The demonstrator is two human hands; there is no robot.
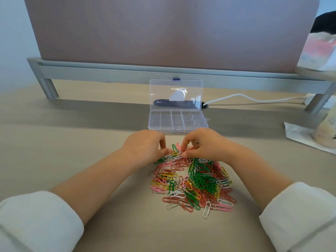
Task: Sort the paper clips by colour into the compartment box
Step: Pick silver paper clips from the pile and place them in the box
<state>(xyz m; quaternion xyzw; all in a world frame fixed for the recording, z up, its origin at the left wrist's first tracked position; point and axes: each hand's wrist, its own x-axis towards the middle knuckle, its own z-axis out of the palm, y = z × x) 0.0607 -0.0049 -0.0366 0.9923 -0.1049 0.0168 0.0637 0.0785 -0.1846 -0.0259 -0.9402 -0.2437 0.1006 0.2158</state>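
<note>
1. The left hand (145,145) and the right hand (202,145) meet at the far edge of the pile. Their fingers are curled, and each pinches some paper clips (196,180). They may be pulling stuck clips apart, but the fingers hide that.
2. The clips lie flat in one heap on the worktop (72,142), close to the person, so both hands reach them easily. They point every which way, with all the colours mixed.
3. The compartment box (178,121) sits just past the hands, apart from the pile. Its long side runs left to right. Its lid (176,91) stands up at the back, so the compartments, which look empty, face up ready for clips.
</note>
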